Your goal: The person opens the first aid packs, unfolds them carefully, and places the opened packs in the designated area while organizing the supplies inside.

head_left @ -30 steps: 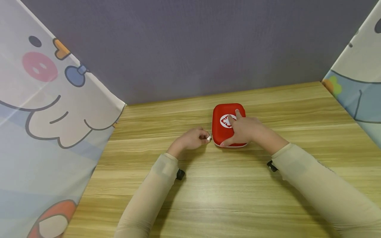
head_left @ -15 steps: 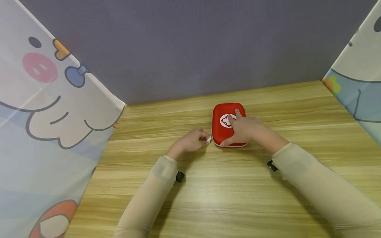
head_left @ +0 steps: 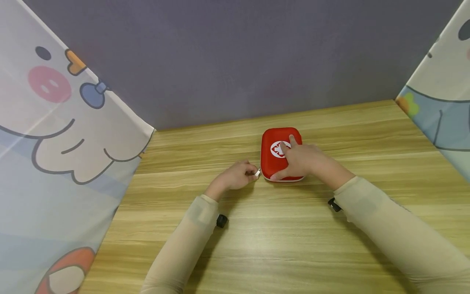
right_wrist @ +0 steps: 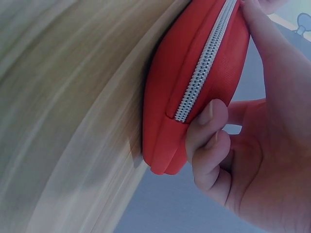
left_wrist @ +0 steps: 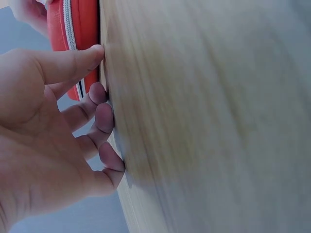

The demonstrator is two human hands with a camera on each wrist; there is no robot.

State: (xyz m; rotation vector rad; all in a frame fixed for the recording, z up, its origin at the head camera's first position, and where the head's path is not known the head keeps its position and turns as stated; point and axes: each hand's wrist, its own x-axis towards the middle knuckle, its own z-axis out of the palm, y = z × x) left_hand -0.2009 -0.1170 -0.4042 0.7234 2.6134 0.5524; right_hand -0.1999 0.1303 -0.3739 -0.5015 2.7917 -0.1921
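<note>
A red first-aid case (head_left: pixel 273 164) with a white round emblem lies flat on the wooden table. At its near left corner, my left hand (head_left: pixel 236 175) pinches the small silvery zipper pull (head_left: pixel 258 173) between thumb and forefinger. My right hand (head_left: pixel 302 160) holds the case from the right, thumb by the near edge and two fingers spread across the lid. In the right wrist view, other fingers (right_wrist: pixel 209 145) curl against its side below the metal zipper (right_wrist: pixel 206 60). The left wrist view shows the remaining left fingertips (left_wrist: pixel 104 119) at the tabletop; the pinched pull is hidden there.
The wooden table (head_left: pixel 279 245) runs back to a grey-purple wall panel (head_left: pixel 235 61). Cartoon-printed cloth (head_left: pixel 73 163) hangs along the left, and a similar cloth (head_left: pixel 448 81) along the right. Each sleeved forearm has a small black device (head_left: pixel 222 221) at the wrist.
Hardly anything differs: the left hand has shifted very slightly, still pinching the zipper pull by the corner. The right hand and the case keep their places.
</note>
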